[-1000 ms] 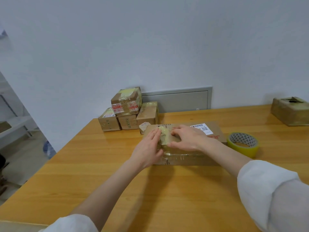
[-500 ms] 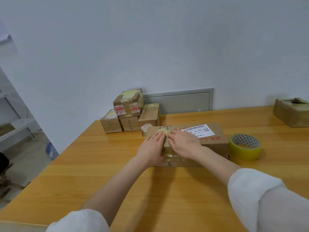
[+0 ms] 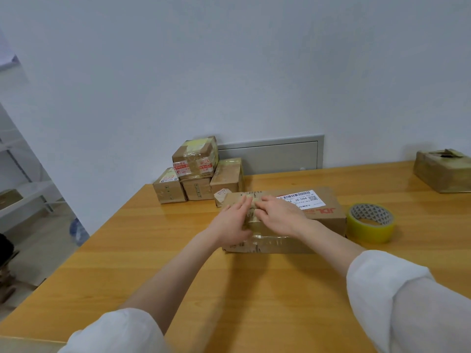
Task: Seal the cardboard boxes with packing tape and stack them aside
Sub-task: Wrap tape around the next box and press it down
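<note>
Cardboard box (image 3: 325, 216) lies flat at mid-surface (image 3: 165, 266), shipping label (image 3: 302, 200) facing up. A strip of clear tape (image 3: 255, 223) runs over its top and down the near side. Left hand (image 3: 232, 223) and right hand (image 3: 281, 217) lie on the box top either side of the strip, fingertips nearly meeting. Grip on both: flat, fingers straight and pressing, nothing clasped. Yellow packing tape roll (image 3: 370, 225) sits just right of the box. Four small taped boxes (image 3: 196, 171) are stacked at the wall; one more taped box (image 3: 443, 173) sits far right.
</note>
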{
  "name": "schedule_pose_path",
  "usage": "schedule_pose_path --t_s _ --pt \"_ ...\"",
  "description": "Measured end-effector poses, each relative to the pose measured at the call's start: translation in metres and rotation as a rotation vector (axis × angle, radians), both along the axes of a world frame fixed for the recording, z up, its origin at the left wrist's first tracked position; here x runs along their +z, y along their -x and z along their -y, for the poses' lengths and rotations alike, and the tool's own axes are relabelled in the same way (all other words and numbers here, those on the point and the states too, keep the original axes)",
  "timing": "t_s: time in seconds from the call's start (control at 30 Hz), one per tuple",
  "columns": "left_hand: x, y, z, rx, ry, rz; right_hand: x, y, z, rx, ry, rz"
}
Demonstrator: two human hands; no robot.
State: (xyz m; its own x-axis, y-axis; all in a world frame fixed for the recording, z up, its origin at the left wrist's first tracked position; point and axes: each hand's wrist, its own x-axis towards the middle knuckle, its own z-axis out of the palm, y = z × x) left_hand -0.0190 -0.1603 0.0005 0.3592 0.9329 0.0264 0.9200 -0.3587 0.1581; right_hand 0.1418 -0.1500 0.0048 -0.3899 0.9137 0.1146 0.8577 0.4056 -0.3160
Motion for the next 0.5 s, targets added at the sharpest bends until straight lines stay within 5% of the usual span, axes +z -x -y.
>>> schedule_pose_path --t_s 0.13,0.27,0.5 --pt "0.018 0.011 -0.01 0.144 -0.117 0.291 0.004 -0.015 0.008 -0.031 -0.069 -0.101" --pt "0.021 0.013 -0.016 0.18 -0.1 0.239 0.0 -0.021 0.016 0.07 -0.126 0.115" --pt "0.021 0.021 -0.023 0.239 0.057 0.111 0.004 -0.032 0.01 0.12 -0.08 0.078"
